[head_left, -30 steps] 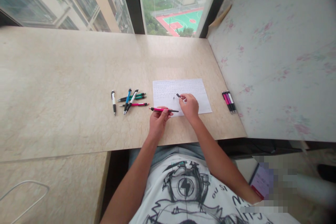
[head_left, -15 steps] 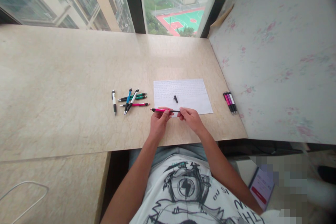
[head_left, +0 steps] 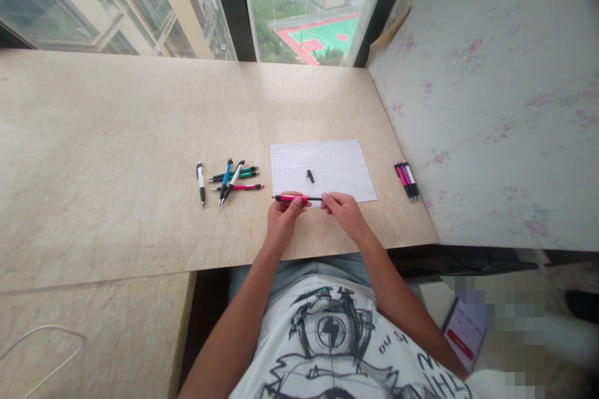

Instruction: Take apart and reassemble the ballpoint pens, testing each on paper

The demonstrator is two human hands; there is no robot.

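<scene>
My left hand is closed round a pink and black pen, held level just above the near edge of a written white sheet. My right hand pinches the pen's thin dark end on the right. A small black pen part lies loose on the middle of the sheet, a little beyond both hands.
Several pens lie in a loose heap left of the sheet on the beige table. A small bundle of pens sits at the right by the flowered wall. A window is at the back. A white cable lies near left.
My right hand put the small black part down on the sheet, drew back toward me and took hold of the pen's right end. The left hand kept the pen.
</scene>
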